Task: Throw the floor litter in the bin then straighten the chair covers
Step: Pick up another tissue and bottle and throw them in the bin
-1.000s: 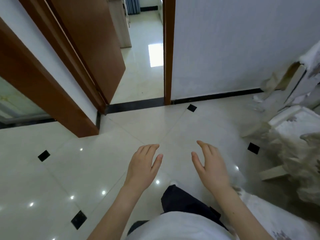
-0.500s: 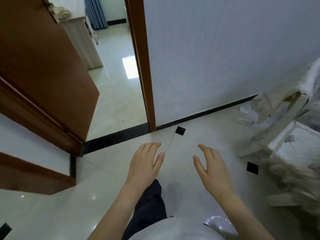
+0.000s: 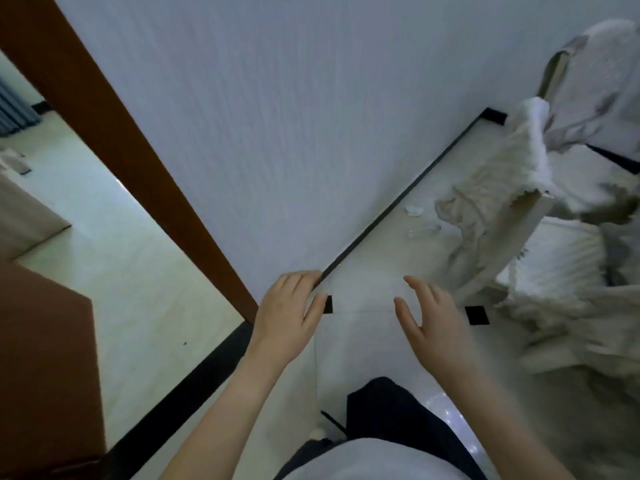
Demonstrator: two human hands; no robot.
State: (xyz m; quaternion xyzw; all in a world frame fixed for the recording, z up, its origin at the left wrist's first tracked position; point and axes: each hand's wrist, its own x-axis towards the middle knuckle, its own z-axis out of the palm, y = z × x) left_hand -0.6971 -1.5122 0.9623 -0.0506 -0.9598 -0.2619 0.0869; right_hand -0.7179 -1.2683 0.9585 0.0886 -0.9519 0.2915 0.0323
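Crumpled white floor litter [image 3: 414, 210] now seen closer than before — left grip [image 3: 287, 313], right grip [image 3: 429, 320] spread, empty; cream fringed chair covers [image 3: 485, 202] blurred, cropped.

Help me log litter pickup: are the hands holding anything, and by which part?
Nothing is held. The left hand and right hand are both open and empty; the white litter lies untouched ahead.

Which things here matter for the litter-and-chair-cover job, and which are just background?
Job:
crumpled white paper scrap
small clear plastic piece
rumpled beige fabric chair cover
left hand, empty
right hand, empty

Background:
brown wooden door frame
beige cabinet
dark blue curtain
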